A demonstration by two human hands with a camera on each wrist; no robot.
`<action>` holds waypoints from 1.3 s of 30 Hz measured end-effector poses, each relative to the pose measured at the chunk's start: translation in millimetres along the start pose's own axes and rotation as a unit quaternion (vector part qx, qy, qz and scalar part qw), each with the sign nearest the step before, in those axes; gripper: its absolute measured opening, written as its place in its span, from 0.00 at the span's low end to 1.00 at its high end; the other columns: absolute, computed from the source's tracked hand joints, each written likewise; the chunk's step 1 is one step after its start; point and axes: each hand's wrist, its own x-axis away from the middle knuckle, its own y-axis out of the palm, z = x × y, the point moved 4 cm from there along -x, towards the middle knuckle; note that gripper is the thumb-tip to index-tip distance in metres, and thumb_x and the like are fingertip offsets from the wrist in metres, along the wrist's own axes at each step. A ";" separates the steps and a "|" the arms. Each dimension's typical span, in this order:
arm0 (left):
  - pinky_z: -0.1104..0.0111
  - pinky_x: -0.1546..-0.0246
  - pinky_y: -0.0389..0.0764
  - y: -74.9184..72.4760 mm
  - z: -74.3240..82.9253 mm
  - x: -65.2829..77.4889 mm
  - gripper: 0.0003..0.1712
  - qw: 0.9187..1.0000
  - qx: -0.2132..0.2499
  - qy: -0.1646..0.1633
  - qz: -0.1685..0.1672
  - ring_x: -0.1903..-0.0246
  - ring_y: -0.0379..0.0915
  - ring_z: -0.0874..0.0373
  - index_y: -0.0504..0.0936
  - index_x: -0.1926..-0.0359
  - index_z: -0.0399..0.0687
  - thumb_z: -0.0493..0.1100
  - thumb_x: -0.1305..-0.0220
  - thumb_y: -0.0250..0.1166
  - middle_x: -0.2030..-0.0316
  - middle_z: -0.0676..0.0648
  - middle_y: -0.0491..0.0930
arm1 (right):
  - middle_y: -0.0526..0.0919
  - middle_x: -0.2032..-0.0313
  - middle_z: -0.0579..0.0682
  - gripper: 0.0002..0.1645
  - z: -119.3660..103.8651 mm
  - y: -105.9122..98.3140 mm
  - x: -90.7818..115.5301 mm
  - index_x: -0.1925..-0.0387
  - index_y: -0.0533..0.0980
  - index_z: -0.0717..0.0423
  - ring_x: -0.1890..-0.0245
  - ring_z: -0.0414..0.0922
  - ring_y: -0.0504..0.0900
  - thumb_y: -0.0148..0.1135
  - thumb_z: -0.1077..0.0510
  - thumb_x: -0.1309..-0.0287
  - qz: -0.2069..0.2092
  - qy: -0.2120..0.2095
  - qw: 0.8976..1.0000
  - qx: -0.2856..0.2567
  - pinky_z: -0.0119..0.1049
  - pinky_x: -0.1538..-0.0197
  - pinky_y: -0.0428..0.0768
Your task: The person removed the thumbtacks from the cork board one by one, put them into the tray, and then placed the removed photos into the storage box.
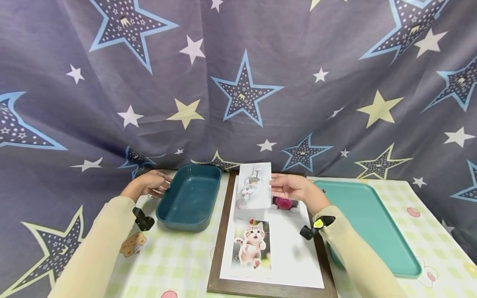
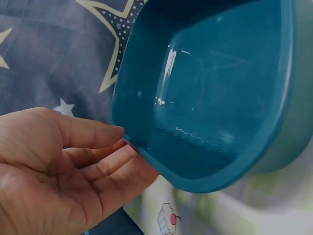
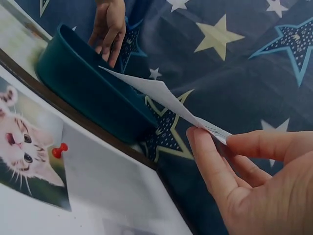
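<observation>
My right hand (image 1: 288, 187) pinches a photo print (image 1: 255, 185) by its right edge, thumb on one face and fingers on the other. The print is held over the upper part of a framed white board (image 1: 294, 248) and shows a pale cat picture. Seen edge-on in the right wrist view, the photo print (image 3: 161, 95) looks slightly bent. At the left, my left hand (image 2: 63, 166) holds the rim of a dark teal basin (image 2: 215, 98), thumb at the edge and fingers outside it. A kitten photo (image 1: 252, 244) is fixed on the board with a red pushpin (image 3: 59, 150).
Behind the right hand, a picture with a dark pink ball (image 1: 284, 203) lies on the board, partly hidden. A turquoise tray (image 1: 376, 231) lies to the right, partly under the right forearm. A checked cloth (image 1: 149, 273) covers the table; a starry curtain (image 1: 298, 111) hangs behind.
</observation>
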 end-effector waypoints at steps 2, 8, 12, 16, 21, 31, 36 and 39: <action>0.58 0.53 0.86 0.1 -1.3 -1.5 0.31 1.000 0.003 0.001 0.004 0.64 0.79 0.60 0.61 0.30 0.22 0.30 0.31 0.55 0.60 0.45 0.82 | 0.87 0.63 0.49 0.19 -4.2 2.5 4.3 0.39 0.67 0.56 0.61 0.43 0.87 0.42 0.71 0.25 -0.003 -0.003 1.000 -0.003 0.33 0.55 0.87; 0.61 0.58 0.86 2.4 -5.1 -3.6 0.32 1.000 0.015 -0.008 0.021 0.68 0.78 0.62 0.64 0.31 0.24 0.28 0.35 0.59 0.63 0.48 0.82 | 0.87 0.62 0.50 0.23 -14.9 6.4 12.2 0.34 0.63 0.58 0.61 0.43 0.88 0.43 0.71 0.25 0.003 -0.004 1.000 0.005 0.32 0.56 0.87; 0.63 0.59 0.87 5.6 -4.8 -4.1 0.32 1.000 0.026 -0.004 0.013 0.68 0.81 0.62 0.64 0.31 0.24 0.28 0.35 0.61 0.55 0.42 0.83 | 0.87 0.61 0.49 0.28 -22.0 8.9 14.3 0.28 0.58 0.61 0.60 0.42 0.87 0.43 0.71 0.25 0.005 -0.005 1.000 0.027 0.32 0.54 0.87; 0.65 0.59 0.88 7.8 -3.7 -6.0 0.34 0.999 0.040 0.004 0.004 0.65 0.82 0.62 0.64 0.31 0.24 0.28 0.36 0.61 0.50 0.39 0.82 | 0.87 0.60 0.48 0.32 -28.8 16.2 15.0 0.23 0.52 0.63 0.59 0.42 0.87 0.42 0.71 0.25 0.000 0.000 0.999 0.049 0.32 0.53 0.87; 0.66 0.60 0.88 10.4 -2.6 -7.4 0.35 0.999 0.049 0.007 -0.004 0.64 0.82 0.62 0.63 0.30 0.24 0.28 0.36 0.61 0.46 0.36 0.80 | 0.87 0.60 0.48 0.34 -32.4 31.1 12.9 0.22 0.51 0.65 0.59 0.42 0.87 0.42 0.72 0.26 -0.007 0.005 0.997 0.077 0.32 0.53 0.87; 0.67 0.61 0.88 13.5 -2.3 -9.6 0.35 0.998 0.063 0.012 -0.024 0.65 0.83 0.64 0.61 0.29 0.24 0.29 0.34 0.61 0.50 0.40 0.81 | 0.86 0.63 0.48 0.27 -37.4 58.5 -3.4 0.30 0.61 0.70 0.62 0.41 0.86 0.44 0.74 0.29 -0.008 0.002 0.991 0.131 0.32 0.53 0.87; 0.65 0.58 0.88 11.9 -3.1 -13.5 0.37 0.998 0.058 0.004 -0.037 0.64 0.83 0.64 0.59 0.27 0.27 0.31 0.34 0.62 0.48 0.41 0.80 | 0.86 0.65 0.47 0.26 -43.4 71.2 -12.2 0.32 0.63 0.71 0.63 0.40 0.86 0.45 0.74 0.30 0.002 -0.005 0.988 0.152 0.33 0.52 0.87; 0.65 0.57 0.88 9.2 -4.3 -15.8 0.38 0.997 0.058 -0.005 -0.042 0.63 0.83 0.62 0.59 0.25 0.29 0.32 0.33 0.63 0.51 0.44 0.82 | 0.86 0.66 0.47 0.27 -44.2 78.1 -17.6 0.32 0.64 0.72 0.63 0.40 0.86 0.45 0.75 0.31 0.003 -0.003 0.987 0.164 0.35 0.49 0.87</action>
